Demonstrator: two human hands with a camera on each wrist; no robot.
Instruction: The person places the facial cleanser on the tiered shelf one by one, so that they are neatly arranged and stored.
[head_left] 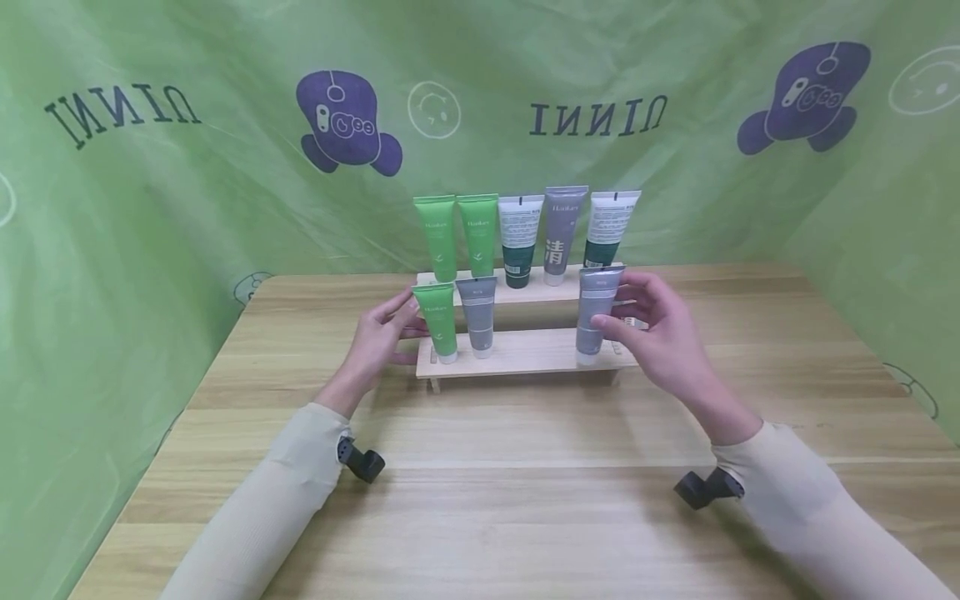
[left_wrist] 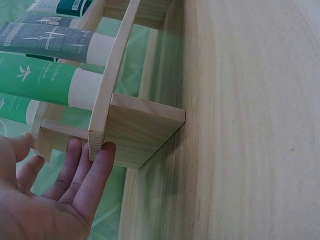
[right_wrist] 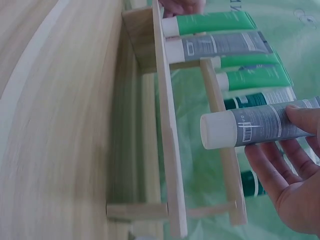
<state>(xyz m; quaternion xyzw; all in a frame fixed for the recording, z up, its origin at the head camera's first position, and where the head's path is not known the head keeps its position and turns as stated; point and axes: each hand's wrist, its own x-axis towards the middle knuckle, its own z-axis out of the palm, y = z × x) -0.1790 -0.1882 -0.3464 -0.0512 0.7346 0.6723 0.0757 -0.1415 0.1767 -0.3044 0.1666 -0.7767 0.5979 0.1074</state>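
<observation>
My right hand (head_left: 663, 333) pinches a grey-blue squeeze tube (right_wrist: 270, 122) between thumb and fingers, with its white cap pointing down. In the right wrist view that cap is apart from the front shelf board. My left hand (head_left: 378, 342) is at the left end of the two-tier wooden rack (head_left: 525, 354), its extended fingertips touching the front board's end in the left wrist view. Near it, a green tube (head_left: 437, 321) and another grey-blue tube (head_left: 478, 315) stand cap-down on the lower tier.
Along the upper tier stand two green tubes (head_left: 478, 233), two white-and-dark-green tubes (head_left: 519, 237) and a grey-purple tube (head_left: 562, 233). A green printed curtain (head_left: 480, 50) hangs behind the wooden tabletop (head_left: 487, 500).
</observation>
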